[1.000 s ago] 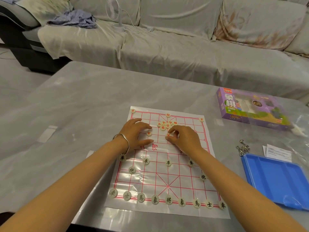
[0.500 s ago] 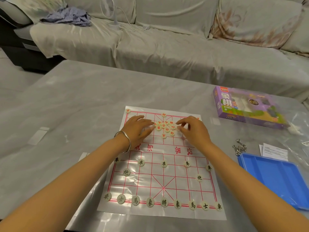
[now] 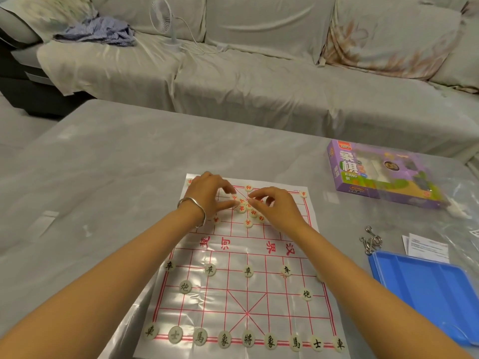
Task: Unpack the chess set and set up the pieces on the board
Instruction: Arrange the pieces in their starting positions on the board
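The left hand (image 3: 210, 194), a bangle (image 3: 194, 211) at its wrist, hovers with curled fingers over the far left of the board (image 3: 233, 304); I cannot tell whether it grips a piece. The board lies on the grey table (image 3: 103, 177), with black pieces (image 3: 247, 339) ranked on its near half and red pieces (image 3: 241, 209) heaped loosely on the far half. The right hand (image 3: 278, 209) brings thumb and forefinger together at that heap, its grasp unclear, and farther right lie the purple box (image 3: 375, 174) and a blue tray (image 3: 427, 288).

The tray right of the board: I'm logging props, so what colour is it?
Plain blue. The head view shows the tray best.
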A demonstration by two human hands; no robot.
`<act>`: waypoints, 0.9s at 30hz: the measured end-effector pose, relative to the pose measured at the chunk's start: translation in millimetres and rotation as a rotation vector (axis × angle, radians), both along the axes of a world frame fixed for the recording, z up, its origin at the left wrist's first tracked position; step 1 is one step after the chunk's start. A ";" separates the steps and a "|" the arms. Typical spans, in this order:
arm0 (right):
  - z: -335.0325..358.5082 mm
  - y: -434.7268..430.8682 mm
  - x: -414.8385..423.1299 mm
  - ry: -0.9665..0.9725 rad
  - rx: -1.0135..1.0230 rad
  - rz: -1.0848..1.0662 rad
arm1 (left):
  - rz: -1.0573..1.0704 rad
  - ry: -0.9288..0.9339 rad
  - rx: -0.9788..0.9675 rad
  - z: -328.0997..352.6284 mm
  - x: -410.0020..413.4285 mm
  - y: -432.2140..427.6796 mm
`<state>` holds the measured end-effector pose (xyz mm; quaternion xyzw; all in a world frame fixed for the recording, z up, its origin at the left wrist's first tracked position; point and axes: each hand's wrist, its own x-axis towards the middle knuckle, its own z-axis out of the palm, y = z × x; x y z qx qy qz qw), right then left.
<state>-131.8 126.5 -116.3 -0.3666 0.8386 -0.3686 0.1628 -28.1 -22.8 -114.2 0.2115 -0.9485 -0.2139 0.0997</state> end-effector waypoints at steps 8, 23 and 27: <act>26.8 22.1 5.8 -0.710 -0.242 -0.060 | -0.085 0.286 -0.160 32.4 -9.3 39.5; -9.5 70.2 -29.4 -0.149 0.134 -0.008 | -0.102 -0.113 -0.072 -8.2 6.5 50.1; -16.7 64.4 -28.2 -0.067 0.119 -0.011 | -0.094 -0.143 -0.098 -7.7 9.5 45.9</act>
